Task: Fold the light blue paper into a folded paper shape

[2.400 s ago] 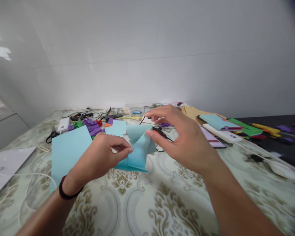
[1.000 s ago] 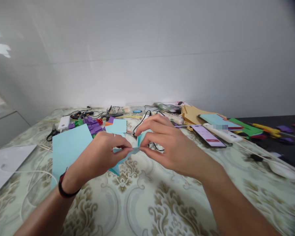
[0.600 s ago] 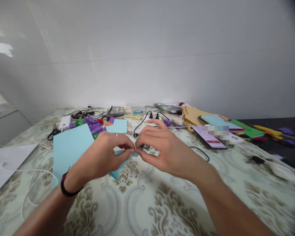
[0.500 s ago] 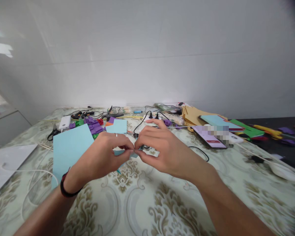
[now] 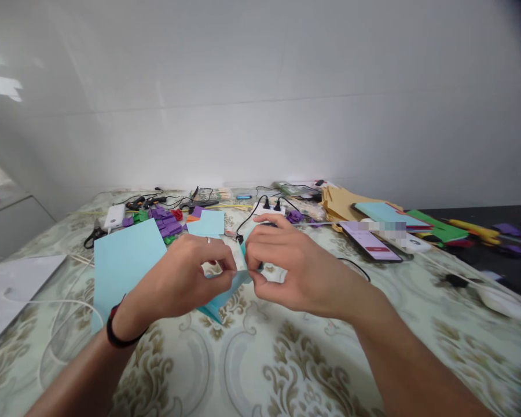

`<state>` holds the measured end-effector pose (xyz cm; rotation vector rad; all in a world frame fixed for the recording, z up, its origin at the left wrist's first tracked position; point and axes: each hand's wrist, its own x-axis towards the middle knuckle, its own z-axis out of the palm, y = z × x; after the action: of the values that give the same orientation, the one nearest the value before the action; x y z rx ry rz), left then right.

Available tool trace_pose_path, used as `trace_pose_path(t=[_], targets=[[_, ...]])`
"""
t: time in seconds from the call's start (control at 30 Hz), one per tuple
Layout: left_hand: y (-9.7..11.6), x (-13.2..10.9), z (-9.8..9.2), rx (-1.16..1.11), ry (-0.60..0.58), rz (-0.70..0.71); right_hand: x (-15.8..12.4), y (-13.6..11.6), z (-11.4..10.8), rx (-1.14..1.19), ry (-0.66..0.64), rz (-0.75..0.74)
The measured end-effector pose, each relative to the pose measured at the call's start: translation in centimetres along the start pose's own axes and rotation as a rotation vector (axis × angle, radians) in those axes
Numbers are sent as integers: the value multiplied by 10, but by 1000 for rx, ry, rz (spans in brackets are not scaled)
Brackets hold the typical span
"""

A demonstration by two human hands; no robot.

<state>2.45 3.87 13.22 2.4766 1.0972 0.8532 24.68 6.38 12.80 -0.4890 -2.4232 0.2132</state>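
Note:
Both my hands pinch a folded light-blue paper piece (image 5: 226, 296) just above the patterned tablecloth (image 5: 260, 359). My left hand (image 5: 182, 281) grips its left side with thumb and forefinger, and a ring shows on one finger. My right hand (image 5: 286, 266) pinches the right side, fingertips almost touching the left hand's. Most of the paper is hidden behind the fingers; a pointed corner hangs below my left hand.
A flat light-blue sheet (image 5: 124, 263) lies left, a smaller one (image 5: 206, 223) behind. Purple and green foam bits (image 5: 162, 223), scissors (image 5: 92, 236), cables and a power strip (image 5: 269, 207) lie at the back. A phone (image 5: 369, 233), coloured sheets (image 5: 391, 215) and brown paper sit right.
The paper was open and wider earlier; my right hand came down onto it and both hands closed together, folding it small. Since half a second ago the pinch has shifted slightly lower.

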Motion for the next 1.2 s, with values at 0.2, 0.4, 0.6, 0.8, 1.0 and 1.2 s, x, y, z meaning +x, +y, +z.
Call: trace_pose_path(t=[0.2,0.4,0.6,0.8,1.0,1.2], targets=[[0,-2,-1,17,-13,-4,-2,-1,-4,-2,-21,24],[5,-1,-2,23,4,-73,-1,0,-4,-33,-9,11],[-1,2,-6,76,32,-74,-3,0,-18,-22,44,51],[-2,3,-7,103,27,-76,-7,3,-29,-22,50,53],[-2,1,-10,101,21,-85,-7,3,-27,-5,37,52],[-3,0,-10,160,4,-86,-7,3,-28,-9,40,57]])
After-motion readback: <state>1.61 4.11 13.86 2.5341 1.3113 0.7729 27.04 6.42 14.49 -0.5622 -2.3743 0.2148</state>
